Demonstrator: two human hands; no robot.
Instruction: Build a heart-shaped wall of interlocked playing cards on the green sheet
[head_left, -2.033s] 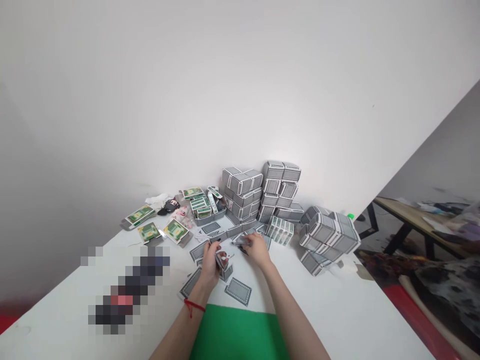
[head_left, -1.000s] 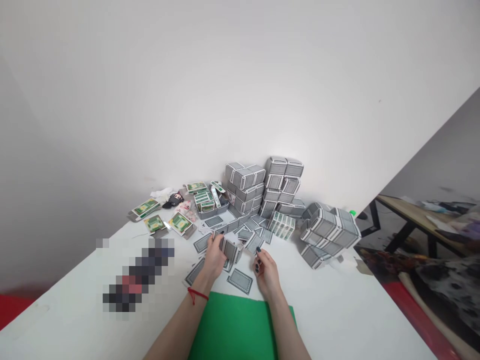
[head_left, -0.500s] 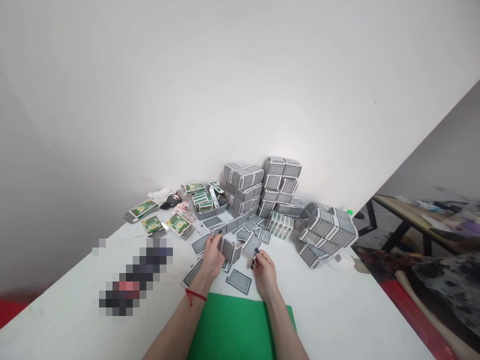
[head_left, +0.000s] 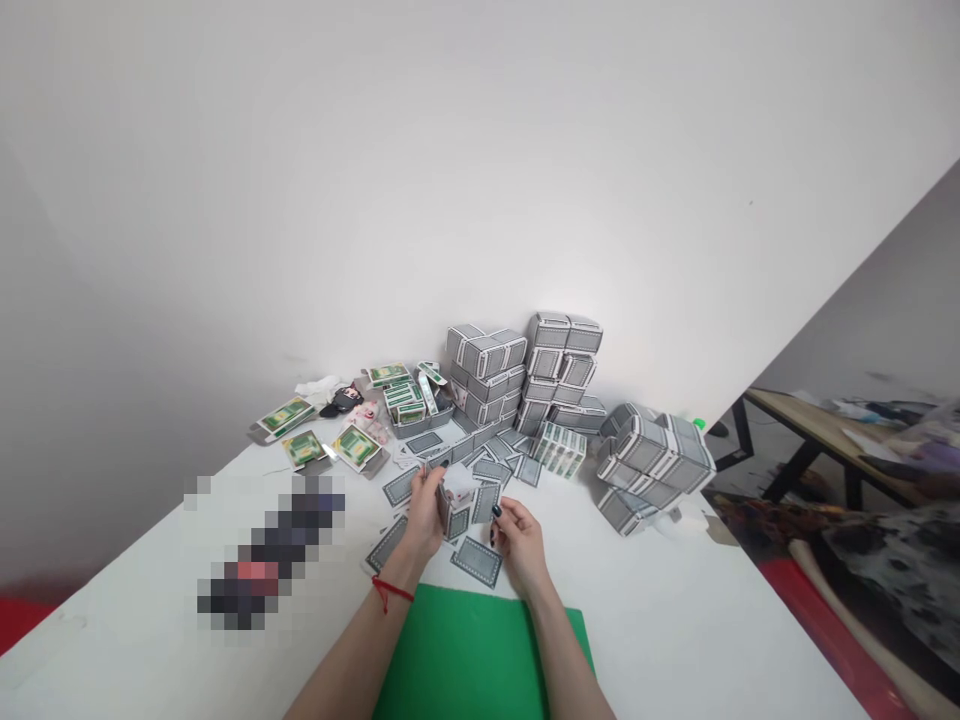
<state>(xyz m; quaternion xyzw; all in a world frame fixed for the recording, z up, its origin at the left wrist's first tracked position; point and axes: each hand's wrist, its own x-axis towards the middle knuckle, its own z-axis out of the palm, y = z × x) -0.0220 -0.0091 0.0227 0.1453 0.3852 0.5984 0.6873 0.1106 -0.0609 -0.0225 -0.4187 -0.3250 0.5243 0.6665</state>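
Just below the middle of the frame, the person's left hand (head_left: pixel 426 512) is curled round the left side of a small folded card block (head_left: pixel 457 520), thumb toward the top edge, while the right hand (head_left: pixel 519 540) pinches a single card (head_left: pixel 487 502) by its lower right edge, fingertips pressed together. That card sits immediately to the right of the block, its patterned back toward us, standing more or less on end with the long axis running up and down the picture. The right hand is the nearer one to it; the left has only the block. Whether card and block touch, or a sliver of air separates them, I can't make out from here. The block's upper side looks pale and open, but its inside is too small to read, and the left fingers behind it are hidden. A loose card (head_left: pixel 478 562) lies flat below them, just above the green sheet (head_left: pixel 480 650), whose lower part the frame cuts off. Over on the left, a pixelated patch (head_left: pixel 259 565) conceals whatever lies there.
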